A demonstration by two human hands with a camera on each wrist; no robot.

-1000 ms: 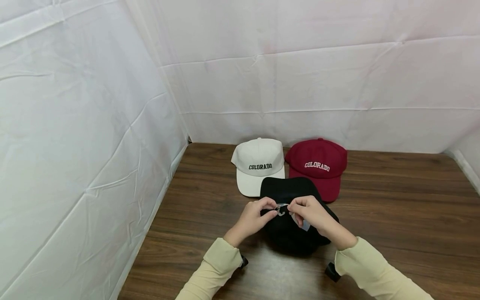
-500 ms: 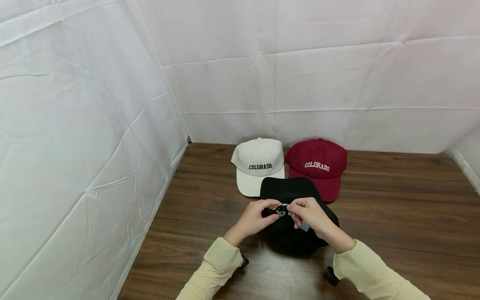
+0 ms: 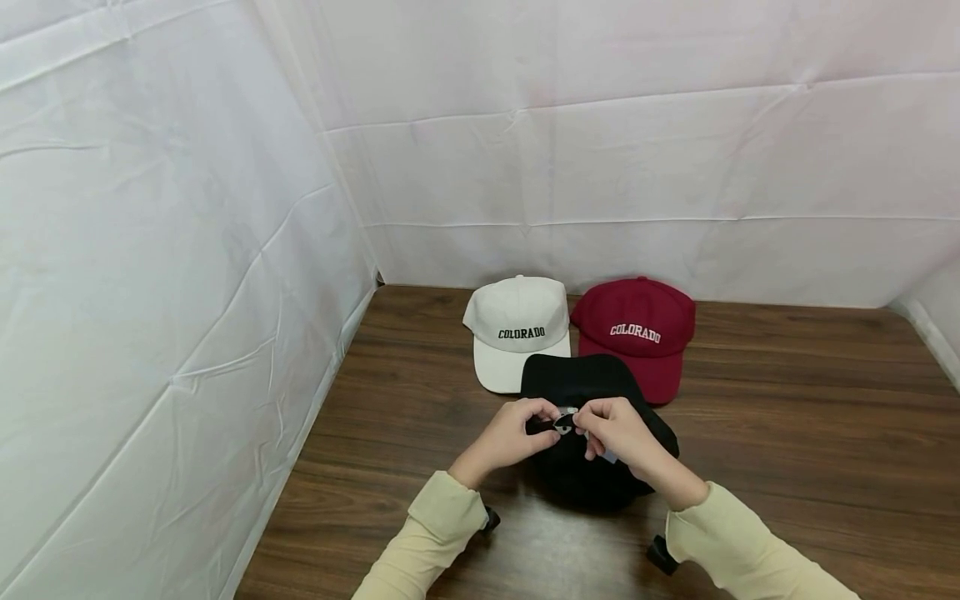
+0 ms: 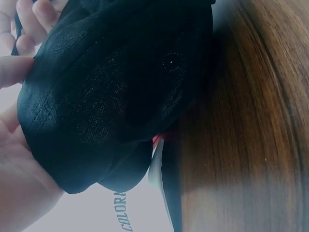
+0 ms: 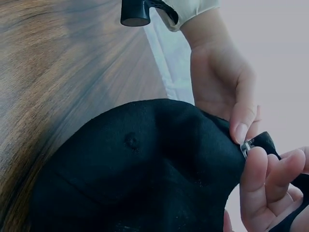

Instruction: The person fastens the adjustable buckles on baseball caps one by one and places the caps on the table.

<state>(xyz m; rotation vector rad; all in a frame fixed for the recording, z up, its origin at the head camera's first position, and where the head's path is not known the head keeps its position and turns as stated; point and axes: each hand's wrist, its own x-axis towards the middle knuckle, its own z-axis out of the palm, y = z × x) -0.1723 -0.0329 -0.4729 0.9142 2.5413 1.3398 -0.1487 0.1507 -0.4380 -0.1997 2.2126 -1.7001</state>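
A black baseball cap (image 3: pixel 592 479) is in front of me, crown toward me, its strap and small metal buckle (image 5: pixel 246 146) raised between my hands. My left hand (image 3: pixel 510 433) grips the strap at the buckle, its thumb right beside the metal in the right wrist view. From the other side, my right hand (image 3: pixel 618 429) pinches the strap (image 5: pixel 265 141) between thumb and fingertips. A pale label (image 3: pixel 611 457) shows just below the right hand. In the left wrist view the cap's dark crown (image 4: pixel 106 96) hides most of the left fingers.
Behind the black cap stand a white cap (image 3: pixel 517 312) and a maroon cap (image 3: pixel 637 308), both lettered COLORADO; the black cap overlaps their brims in the head view. The wooden table (image 3: pixel 810 417) meets white cloth walls (image 3: pixel 637 167) at the back and sides.
The black strap piece at the buckle has turned and now shows more between the fingertips. My right hand has shifted slightly down; the left stays nearly in place. The white and maroon caps stay put.
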